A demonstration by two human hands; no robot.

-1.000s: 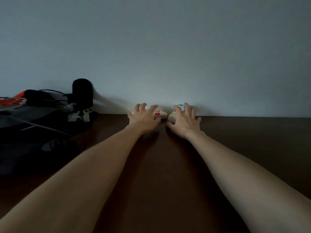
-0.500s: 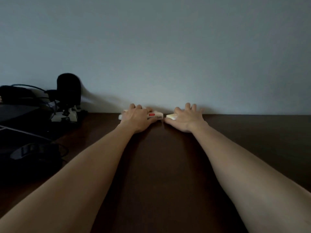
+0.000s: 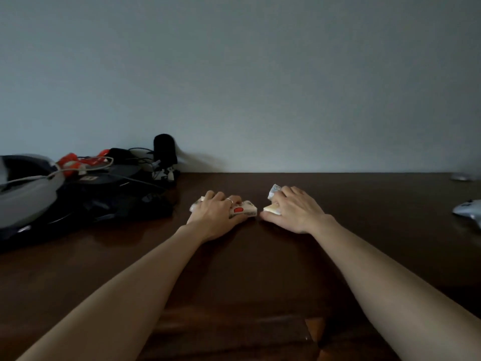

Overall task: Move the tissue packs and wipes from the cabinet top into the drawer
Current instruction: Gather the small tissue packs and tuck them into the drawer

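Observation:
Both my arms stretch out over the dark wooden cabinet top (image 3: 260, 256). My left hand (image 3: 216, 214) is closed over a small white tissue pack with a red mark (image 3: 243, 210). My right hand (image 3: 294, 208) grips a second pack (image 3: 273, 201), pale yellow at its near end and crumpled white-blue at its far end. The two packs lie a short way out from the wall, close to each other, and look low on the surface; whether they touch it I cannot tell. The drawer front (image 3: 234, 332) shows blurred at the bottom edge.
A pile of dark gear fills the left: a black bag (image 3: 104, 204), cables, a grey curved object (image 3: 23, 199), orange-red pieces (image 3: 70, 162) and a black microphone on a small stand (image 3: 164, 152). A pale grey object (image 3: 468, 208) lies at the right edge. A plain wall stands behind.
Both hands closed on the packs by the wall and drew them toward me across the cabinet top. The view dropped, so the front edge now shows.

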